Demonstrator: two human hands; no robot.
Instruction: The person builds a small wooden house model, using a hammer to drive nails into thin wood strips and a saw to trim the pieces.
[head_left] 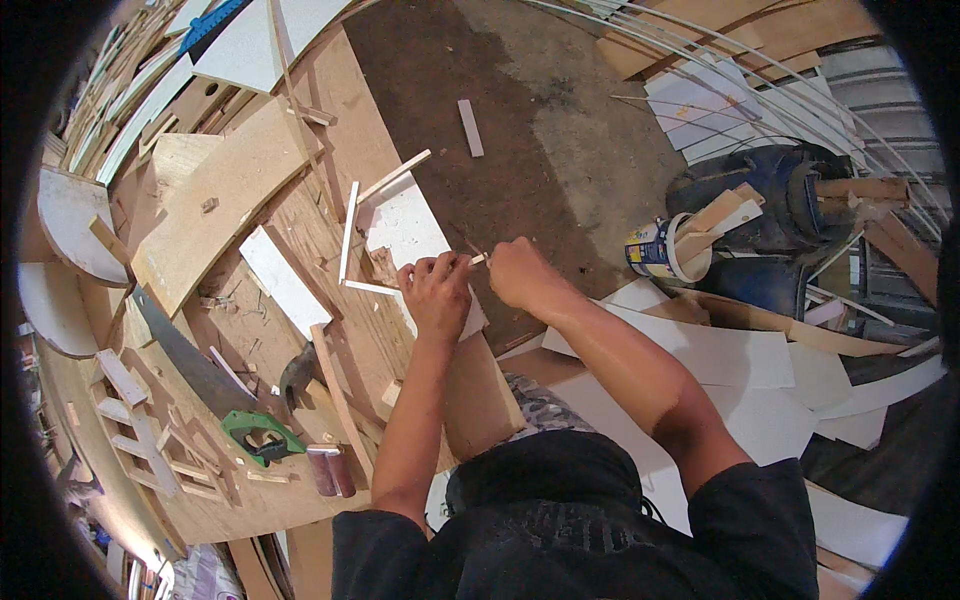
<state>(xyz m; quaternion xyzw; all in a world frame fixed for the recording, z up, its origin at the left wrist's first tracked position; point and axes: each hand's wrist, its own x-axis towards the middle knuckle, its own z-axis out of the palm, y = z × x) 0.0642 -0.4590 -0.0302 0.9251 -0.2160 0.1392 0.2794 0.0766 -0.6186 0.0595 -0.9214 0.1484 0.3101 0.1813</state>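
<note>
Nearest to us are our two forearms, coming up from the lower edge over dark clothing; the left hand (pixel 437 292) and the right hand (pixel 517 272) meet just above a white board (pixel 410 230) that lies on the wooden tabletop (pixel 250 490); both are curled shut around a small pale strip (pixel 479 259), which shows between them, held just off the board's right edge; the left grip is closed with its fingers folded over the near end, the right grip is a fist pinching the far end; how much of the strip is hidden in either palm we cannot tell.

To our left on the tabletop lies a handsaw (pixel 205 375) with a green handle, its blade pointing away toward the upper left; just beside the handle lie two short reddish-brown cylinders (pixel 330 470); a hammer head (pixel 297 370) rests between the saw and our left forearm; thin wood slats (pixel 350 232) frame the white board's left side, and another white panel (pixel 283 282) lies beside them.

Farther off, to our right, a white-and-blue tub (pixel 662 250) stands on the floor with wooden offcuts sticking out of it; behind it sits a dark blue bag (pixel 780 200); white sheets (pixel 740 355) spread over the floor near it; a small grey strip (pixel 470 127) lies alone on the dark floor (pixel 440 80) beyond our hands.
</note>
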